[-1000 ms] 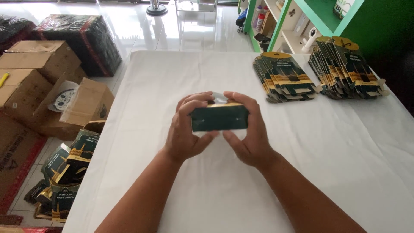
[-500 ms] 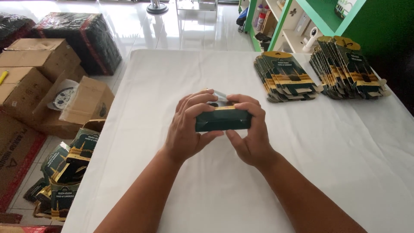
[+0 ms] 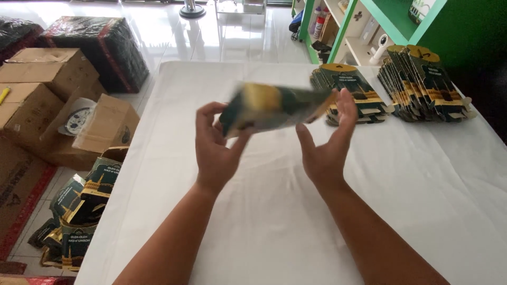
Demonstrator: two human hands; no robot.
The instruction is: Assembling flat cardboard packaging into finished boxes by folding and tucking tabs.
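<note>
A dark green and gold cardboard carton [image 3: 274, 107], blurred by motion, is held above the white-covered table [image 3: 264, 221]. My left hand [image 3: 214, 145] pinches its left end with thumb and fingers. At the carton's right end is my right hand [image 3: 325, 142], palm open and fingertips against that end. The carton lies roughly flat, tilted slightly down to the left.
Two stacks of flat green cartons [image 3: 351, 92] [image 3: 425, 82] lie at the table's far right. Brown cardboard boxes [image 3: 47, 105] and a black wrapped bundle [image 3: 100, 45] stand on the floor left. Folded green cartons [image 3: 79, 211] are piled by the table's left edge. Green shelving [image 3: 369, 26] stands behind.
The carton was held compact between both hands close to the table. Now it is raised, spread wider and moving fast, and both hands have opened apart.
</note>
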